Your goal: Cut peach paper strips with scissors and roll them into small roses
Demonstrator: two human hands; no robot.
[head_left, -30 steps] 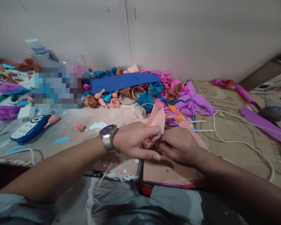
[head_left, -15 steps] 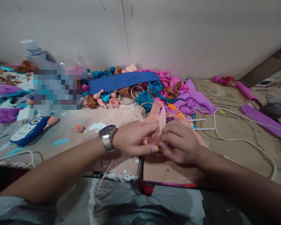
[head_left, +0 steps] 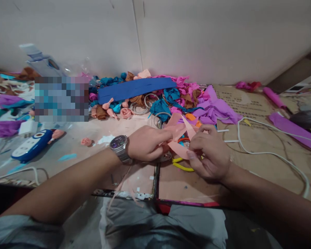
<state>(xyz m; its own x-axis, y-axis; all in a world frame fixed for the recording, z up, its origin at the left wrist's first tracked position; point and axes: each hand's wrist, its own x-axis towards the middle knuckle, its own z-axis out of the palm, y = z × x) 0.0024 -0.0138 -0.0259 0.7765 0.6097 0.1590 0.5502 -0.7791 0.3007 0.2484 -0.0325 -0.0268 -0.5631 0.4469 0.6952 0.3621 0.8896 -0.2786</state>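
Note:
A peach paper strip point(head_left: 179, 149) stretches between my hands over the middle of the table. My left hand point(head_left: 149, 143), below a metal watch point(head_left: 120, 147), has its fingers closed on the left part of the strip. On the right, my right hand point(head_left: 209, 152) pinches the strip's other part between thumb and fingers. Beneath the strip lies a yellow-handled tool point(head_left: 182, 167), partly covered by my right hand. Orange handles point(head_left: 193, 119) show just behind my hands, next to more peach paper.
Crumpled coloured paper point(head_left: 184, 95) and a blue strip point(head_left: 137, 89) lie along the wall. At left are a blue-white device point(head_left: 32, 145), a peach paper rose point(head_left: 86, 141) and a bottle point(head_left: 45, 64). A white cable point(head_left: 272, 152) crosses the cardboard point(head_left: 238, 138) at right.
My hands have moved apart, my right hand to the right and up a little. The peach strip now shows between them, and the yellow handles are more exposed.

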